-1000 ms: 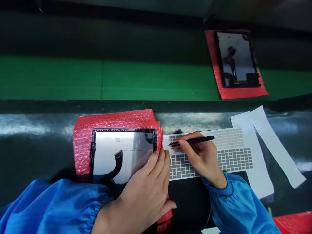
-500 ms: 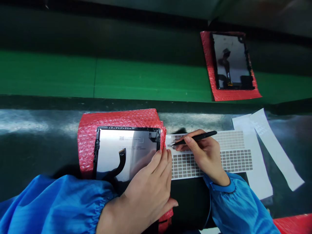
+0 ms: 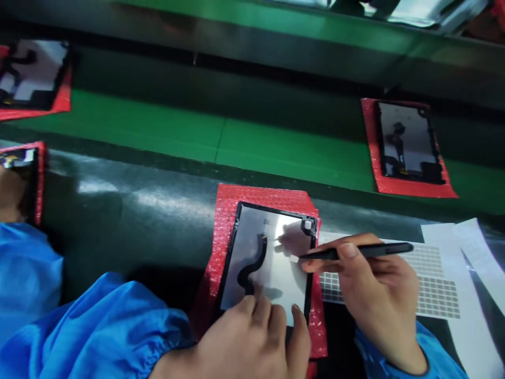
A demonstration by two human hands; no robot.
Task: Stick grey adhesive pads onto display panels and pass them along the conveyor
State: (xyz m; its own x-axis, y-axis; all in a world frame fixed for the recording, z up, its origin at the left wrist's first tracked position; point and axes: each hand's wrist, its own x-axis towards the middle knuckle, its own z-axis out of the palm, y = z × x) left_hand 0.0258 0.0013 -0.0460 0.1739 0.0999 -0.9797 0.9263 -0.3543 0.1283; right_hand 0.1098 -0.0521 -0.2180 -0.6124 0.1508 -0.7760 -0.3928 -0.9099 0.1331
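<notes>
Fingers (image 3: 349,251) of the right hand (image 3: 379,295) grip black tweezers (image 3: 394,249), whose tip is over the right part of a panel (image 3: 284,284). A small pale label (image 3: 294,259) sits at the tip; whether it touches the panel cannot be told. The left hand (image 3: 252,339), fingers bent, rests at the panel's near end beside a black cable (image 3: 256,259); whether it pinches anything is hidden. The work looks midway: the label is at the panel but not clearly let go.

The panel lies on red wrap (image 3: 226,202) on the dark surface (image 3: 118,216). Just right, a sheet (image 3: 437,300) has rows of grey labels left, with white paper (image 3: 467,326) beyond. Behind, a green ledge (image 3: 252,142) carries a right-hand panel (image 3: 394,117) and a left-hand panel (image 3: 39,79). Far left is a co-worker's hand (image 3: 11,195).
</notes>
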